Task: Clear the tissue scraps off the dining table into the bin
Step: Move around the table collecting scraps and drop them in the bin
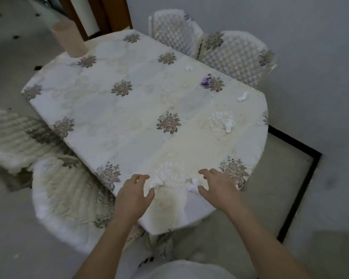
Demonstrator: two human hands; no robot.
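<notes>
The dining table (101, 101) wears a white cloth with grey flower motifs. White tissue scraps lie along its near and right side: one (156, 181) just beside my left hand (133, 195), one (194, 185) touching the fingers of my right hand (217, 188), one (229, 125) mid-right, one (242, 97) by the right edge, one (188, 68) at the far side. A purple scrap (206, 81) lies near the far right. Both hands hover at the near edge, fingers spread, holding nothing. No bin is in view.
A beige cylinder (69, 40) stands on the far left corner. Two quilted white chairs (232, 57) sit at the far right side, two fabric-covered chairs (65, 198) at the near left. A dark-framed floor panel (302, 182) lies right of the table.
</notes>
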